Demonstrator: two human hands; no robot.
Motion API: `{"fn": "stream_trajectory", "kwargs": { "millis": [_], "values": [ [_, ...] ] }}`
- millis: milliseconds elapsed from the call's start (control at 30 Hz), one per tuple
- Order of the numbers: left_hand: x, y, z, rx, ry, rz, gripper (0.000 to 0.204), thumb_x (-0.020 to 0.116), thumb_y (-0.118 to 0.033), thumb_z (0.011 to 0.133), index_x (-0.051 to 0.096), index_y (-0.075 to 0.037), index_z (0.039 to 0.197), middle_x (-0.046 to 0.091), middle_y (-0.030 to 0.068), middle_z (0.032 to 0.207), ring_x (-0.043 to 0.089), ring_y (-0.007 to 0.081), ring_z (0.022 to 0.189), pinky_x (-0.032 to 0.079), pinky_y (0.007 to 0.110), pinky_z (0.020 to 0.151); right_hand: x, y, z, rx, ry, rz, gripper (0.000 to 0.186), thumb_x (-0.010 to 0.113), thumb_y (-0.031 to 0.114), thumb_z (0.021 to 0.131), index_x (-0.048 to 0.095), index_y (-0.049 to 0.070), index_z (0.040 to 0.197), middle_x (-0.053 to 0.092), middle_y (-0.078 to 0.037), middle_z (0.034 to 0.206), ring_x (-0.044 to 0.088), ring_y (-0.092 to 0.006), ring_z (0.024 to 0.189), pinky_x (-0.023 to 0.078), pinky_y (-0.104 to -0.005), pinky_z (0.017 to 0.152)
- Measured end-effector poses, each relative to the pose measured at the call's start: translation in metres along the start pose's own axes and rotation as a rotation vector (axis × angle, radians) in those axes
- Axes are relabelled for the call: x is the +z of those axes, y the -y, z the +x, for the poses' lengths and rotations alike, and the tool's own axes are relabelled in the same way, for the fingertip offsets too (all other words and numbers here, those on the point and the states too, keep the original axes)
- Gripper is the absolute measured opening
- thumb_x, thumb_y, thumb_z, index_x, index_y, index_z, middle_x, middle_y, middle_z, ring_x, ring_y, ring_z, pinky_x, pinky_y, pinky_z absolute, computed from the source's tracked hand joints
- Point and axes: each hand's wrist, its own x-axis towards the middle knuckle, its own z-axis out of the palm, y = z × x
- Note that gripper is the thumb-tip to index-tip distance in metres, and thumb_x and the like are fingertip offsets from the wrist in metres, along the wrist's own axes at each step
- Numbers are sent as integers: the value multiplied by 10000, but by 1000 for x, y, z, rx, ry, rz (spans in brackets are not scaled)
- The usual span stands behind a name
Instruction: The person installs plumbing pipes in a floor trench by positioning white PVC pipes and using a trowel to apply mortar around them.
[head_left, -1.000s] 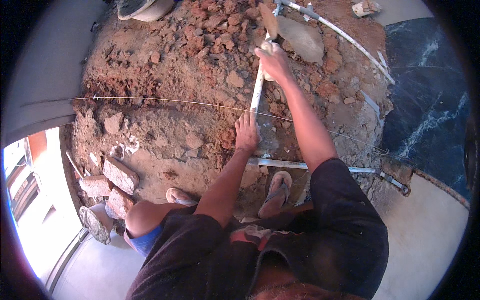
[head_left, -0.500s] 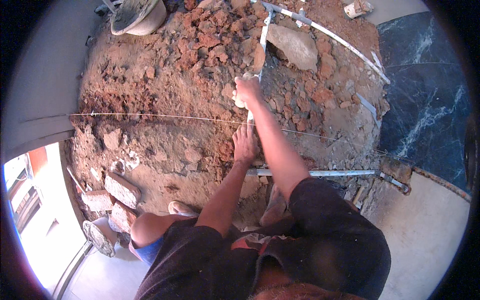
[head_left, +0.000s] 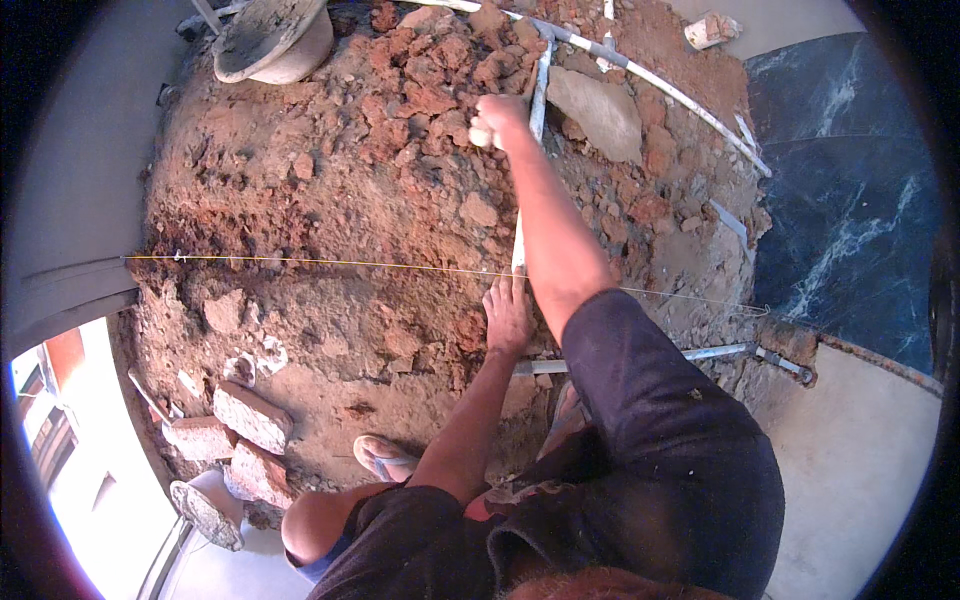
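A thin white pipe (head_left: 538, 110) runs across the broken reddish soil, away from me. My left hand (head_left: 508, 318) rests at its near end with fingers stretched out, close below a taut string (head_left: 400, 265). Farther off, my right hand (head_left: 502, 120) is closed in a fist just left of the pipe, by the clods of earth. Something pale shows at its curled fingers, and I cannot make out what it is. Part of the pipe's length is hidden behind my right forearm. A flat grey stone (head_left: 597, 112) lies right of the pipe.
A mortar-crusted basin (head_left: 292, 62) stands at the far left. Several bricks (head_left: 252, 416) and a tipped bucket (head_left: 210, 508) lie at the near left. Another white pipe (head_left: 665, 85) curves along the far side; dark marbled tiles (head_left: 850, 190) cover the right. A sandalled foot (head_left: 383, 458) is near.
My right hand has moved farther away along the pipe, still closed. My left hand stays at the pipe's near end. The whole view has shifted slightly.
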Motion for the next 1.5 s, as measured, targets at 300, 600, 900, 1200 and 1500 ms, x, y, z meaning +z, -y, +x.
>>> {"fn": "stream_trajectory", "kwargs": {
  "millis": [300,600,900,1200,1500],
  "values": [
    [-1,-11,5,37,-81,-24,624,519,-144,894,257,-16,1445,397,191,1387,381,351,1274,279,501,1062,-70,10,-57,-123,270,-250,101,644,106,779,556,58,766,562,-67,640,558,-189,494,467,-354,423],
    [-6,-7,6,-5,-34,-57,598,503,-172,905,287,-26,1442,407,178,1391,382,338,1273,279,486,1066,-64,60,4,-30,158,68,70,600,75,800,556,24,821,563,-93,704,596,-247,562,532,-424,469],
    [2,-4,2,50,-66,-105,625,498,-179,906,240,-62,1463,383,185,1375,355,377,1271,265,526,1058,-27,47,88,-98,154,-127,99,555,47,775,599,-41,789,612,-152,688,628,-284,529,518,-447,464],
    [-1,-1,10,11,-79,-45,638,521,-161,894,250,-45,1461,384,178,1400,382,352,1266,287,497,1057,-54,61,-2,-189,349,-491,201,631,154,739,630,-43,779,630,-170,667,643,-266,567,500,-401,495],
    [-5,-12,2,3,-74,-58,643,524,-160,891,249,-61,1463,398,201,1373,371,383,1266,268,518,1062,-217,52,-43,-610,-232,-1160,539,747,308,742,567,-46,1108,614,-253,1087,585,-409,1041,481,-469,882]
  ]
}}
